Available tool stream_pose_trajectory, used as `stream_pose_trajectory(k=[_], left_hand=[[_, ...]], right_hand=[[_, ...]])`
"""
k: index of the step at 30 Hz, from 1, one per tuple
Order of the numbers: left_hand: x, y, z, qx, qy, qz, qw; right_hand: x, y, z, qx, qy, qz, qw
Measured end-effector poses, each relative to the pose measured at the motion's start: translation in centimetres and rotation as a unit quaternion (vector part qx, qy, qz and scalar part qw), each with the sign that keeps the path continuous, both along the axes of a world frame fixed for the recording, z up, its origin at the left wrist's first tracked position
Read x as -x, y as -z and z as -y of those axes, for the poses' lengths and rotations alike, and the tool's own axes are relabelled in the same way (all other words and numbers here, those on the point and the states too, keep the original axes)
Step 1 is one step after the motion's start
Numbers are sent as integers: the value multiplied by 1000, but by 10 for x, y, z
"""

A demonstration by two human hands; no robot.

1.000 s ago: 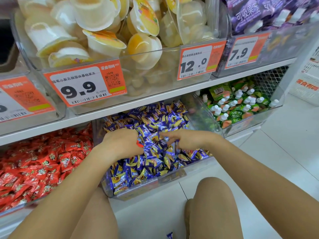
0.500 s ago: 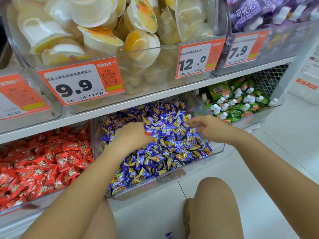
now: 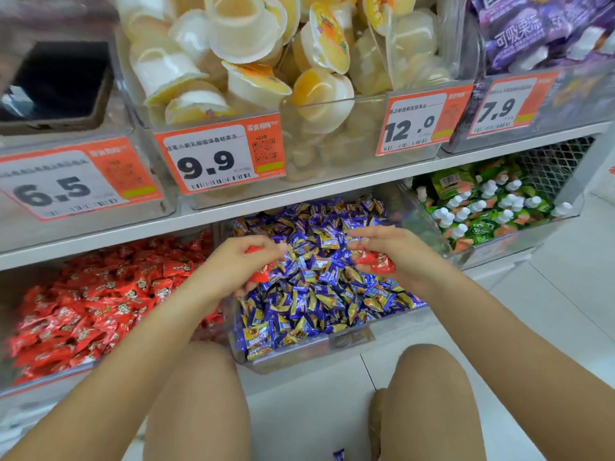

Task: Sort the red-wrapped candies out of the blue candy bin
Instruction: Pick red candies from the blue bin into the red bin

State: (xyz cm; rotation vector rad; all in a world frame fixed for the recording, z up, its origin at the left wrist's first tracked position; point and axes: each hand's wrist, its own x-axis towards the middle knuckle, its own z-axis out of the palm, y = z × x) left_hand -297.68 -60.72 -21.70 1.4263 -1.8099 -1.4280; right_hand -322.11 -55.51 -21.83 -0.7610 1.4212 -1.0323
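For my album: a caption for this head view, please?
Both hands, left and right, hold red candies over the blue candy bin.

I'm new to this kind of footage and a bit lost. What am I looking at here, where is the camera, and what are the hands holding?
There is no machine: a person wears a camera on the head, looking down at both hands in a shop. The left hand and the right hand each hold red candies over the bin of blue candies. Left of it sits a bin of red candies. Jelly cups fill the shelf above; the person's knees show below.
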Motion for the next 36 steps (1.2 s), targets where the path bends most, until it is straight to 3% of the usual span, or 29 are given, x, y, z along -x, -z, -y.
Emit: stream_pose_trajectory(k=[3, 5, 9, 14, 19, 21, 24, 27, 30, 33, 36], left_hand=[[-27, -15, -20, -50, -40, -129, 990], [-47, -17, -28, -88, -81, -176, 977], [-98, -8, -31, -154, -194, -222, 943], [-155, 11, -16, -138, -329, -214, 909], [-174, 14, -4, -95, -338, -243, 904], [-176, 16, -5, -84, -322, -204, 921], [-169, 21, -7, 27, -309, -97, 946], [-148, 20, -16, 166, -301, 29, 939], [-113, 20, -21, 307, -178, 124, 927], [-62, 20, -22, 368, -54, 124, 920], [-14, 16, -17, 380, 5, 141, 914]], right_hand=[[-37, -10, 5, -9, -35, 128, 991], [-63, -16, 8, -2, -76, 151, 986], [-122, -22, 17, 30, -144, 114, 983], [-207, -18, 35, 38, -205, 71, 976], [-234, -9, 44, 64, -208, 15, 976], [-220, -12, 36, 90, -216, -38, 972], [-177, -12, 15, 121, -194, -76, 971], [-117, 1, -2, 161, -111, -201, 960], [-59, 17, -4, 147, -55, -345, 925], [-30, 26, 10, 116, -116, -420, 893], [-22, 34, 30, 53, -228, -529, 816]])
